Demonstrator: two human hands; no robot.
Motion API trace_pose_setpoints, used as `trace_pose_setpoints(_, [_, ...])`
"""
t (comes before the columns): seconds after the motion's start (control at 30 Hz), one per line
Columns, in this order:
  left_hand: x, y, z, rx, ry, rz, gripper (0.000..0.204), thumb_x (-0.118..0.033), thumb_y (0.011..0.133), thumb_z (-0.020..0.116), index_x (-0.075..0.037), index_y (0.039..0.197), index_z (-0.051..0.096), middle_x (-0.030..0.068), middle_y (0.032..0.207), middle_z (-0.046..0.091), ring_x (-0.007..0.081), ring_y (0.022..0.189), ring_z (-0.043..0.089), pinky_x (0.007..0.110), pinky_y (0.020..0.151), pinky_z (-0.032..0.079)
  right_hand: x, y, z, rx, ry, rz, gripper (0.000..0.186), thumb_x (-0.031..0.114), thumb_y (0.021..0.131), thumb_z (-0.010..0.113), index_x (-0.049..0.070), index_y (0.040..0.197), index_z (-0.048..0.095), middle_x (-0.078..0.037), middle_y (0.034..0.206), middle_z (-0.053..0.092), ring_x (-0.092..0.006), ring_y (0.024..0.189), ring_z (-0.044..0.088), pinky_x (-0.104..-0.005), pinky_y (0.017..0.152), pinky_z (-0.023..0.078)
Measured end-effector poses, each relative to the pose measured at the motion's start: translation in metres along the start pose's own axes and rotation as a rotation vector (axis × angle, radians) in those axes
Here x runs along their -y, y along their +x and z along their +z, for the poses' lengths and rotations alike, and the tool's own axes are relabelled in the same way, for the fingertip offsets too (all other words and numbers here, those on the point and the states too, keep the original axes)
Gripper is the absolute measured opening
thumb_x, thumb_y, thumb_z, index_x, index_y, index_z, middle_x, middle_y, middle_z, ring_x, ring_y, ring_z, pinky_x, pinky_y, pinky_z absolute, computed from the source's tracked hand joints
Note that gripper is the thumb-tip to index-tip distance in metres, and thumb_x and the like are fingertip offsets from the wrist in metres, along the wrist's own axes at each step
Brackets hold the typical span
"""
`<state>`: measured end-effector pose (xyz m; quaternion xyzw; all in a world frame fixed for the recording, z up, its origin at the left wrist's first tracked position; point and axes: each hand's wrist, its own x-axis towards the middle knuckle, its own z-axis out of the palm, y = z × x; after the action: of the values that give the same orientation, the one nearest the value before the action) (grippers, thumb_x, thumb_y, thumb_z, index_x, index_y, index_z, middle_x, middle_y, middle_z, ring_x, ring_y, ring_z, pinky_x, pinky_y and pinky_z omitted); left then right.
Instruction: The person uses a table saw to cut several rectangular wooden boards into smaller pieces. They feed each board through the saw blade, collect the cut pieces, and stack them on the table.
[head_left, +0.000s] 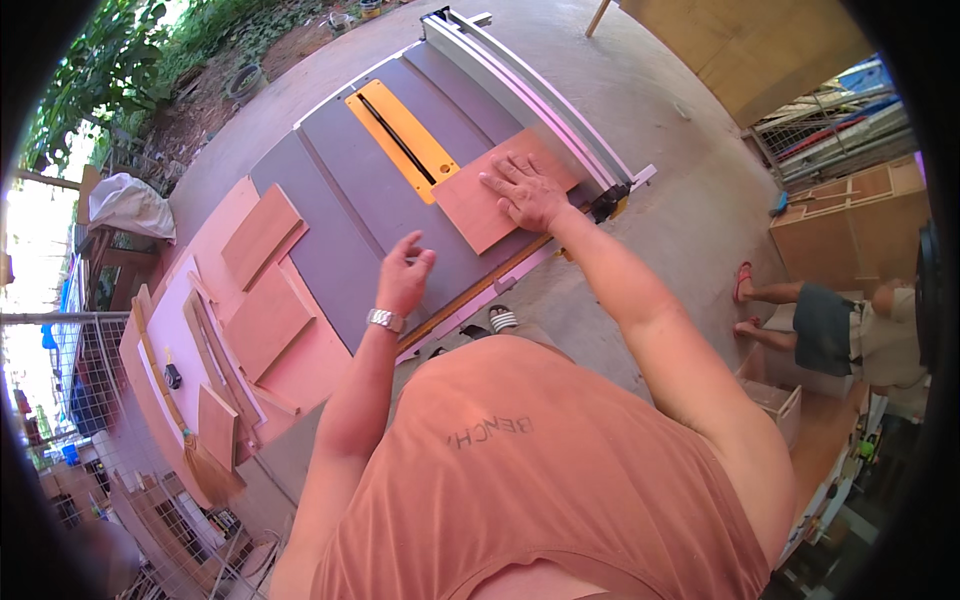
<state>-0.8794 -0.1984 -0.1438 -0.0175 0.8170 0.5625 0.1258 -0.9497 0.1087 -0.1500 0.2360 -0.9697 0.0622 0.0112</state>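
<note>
My right hand [530, 192] lies flat with spread fingers on a rectangular reddish-brown wood panel [480, 222]. The panel rests on the grey top of a table saw [325, 205], close to the long fence [535, 85]. Just beyond the panel's far left corner is the saw's yellow insert plate [398, 130] with a dark slot; I cannot make out a blade in it. My left hand [402, 280], with a metal watch at the wrist, hovers near the saw's front edge. Its fingers are loosely bent and apart, and it holds nothing.
Left of the saw, stacked wood panels [265, 235] and more panels [268, 325] lie on a pinkish surface. A broom [205, 470], wood strips and a small black object [172, 376] are farther left. At the right, another person [825, 325] is beside wooden cabinets [835, 235].
</note>
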Motion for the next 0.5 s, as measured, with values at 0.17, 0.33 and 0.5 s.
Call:
trace_pose_setpoints(0.17, [0.042, -0.015, -0.125, -0.467, 0.61, 0.207, 0.048, -0.02, 0.089, 0.071, -0.003, 0.133, 0.06, 0.0221, 0.131, 0.061, 0.0363, 0.12, 0.057, 0.045, 0.102, 0.047, -0.003, 0.019, 0.005, 0.004, -0.027, 0.005, 0.058, 0.033, 0.098, 0.049, 0.025, 0.154, 0.041, -0.011, 0.164, 0.03, -0.0352, 0.152, 0.025, -0.0508, 0.125, 0.017])
trace_pose_setpoints(0.33, [0.088, -0.048, -0.222, -0.602, 0.941, -0.197, 0.065, -0.036, 0.09, 0.069, -0.01, 0.147, 0.049, 0.0199, 0.15, 0.046, 0.0402, 0.145, 0.032, 0.051, 0.118, 0.028, -0.006, 0.031, 0.008, 0.021, -0.034, 0.012, 0.057, 0.033, 0.099, 0.048, 0.026, 0.155, 0.04, -0.01, 0.164, 0.03, -0.0347, 0.151, 0.025, -0.0481, 0.125, 0.017])
trace_pose_setpoints(0.5, [0.123, -0.068, -0.234, -0.531, 1.085, -0.397, 0.071, -0.052, 0.094, 0.056, -0.021, 0.155, 0.038, 0.0178, 0.162, 0.029, 0.041, 0.15, 0.021, 0.06, 0.121, 0.015, -0.008, 0.042, 0.012, 0.018, -0.05, 0.008, 0.057, 0.033, 0.099, 0.048, 0.026, 0.155, 0.04, -0.009, 0.164, 0.032, -0.0344, 0.152, 0.025, -0.0481, 0.125, 0.017])
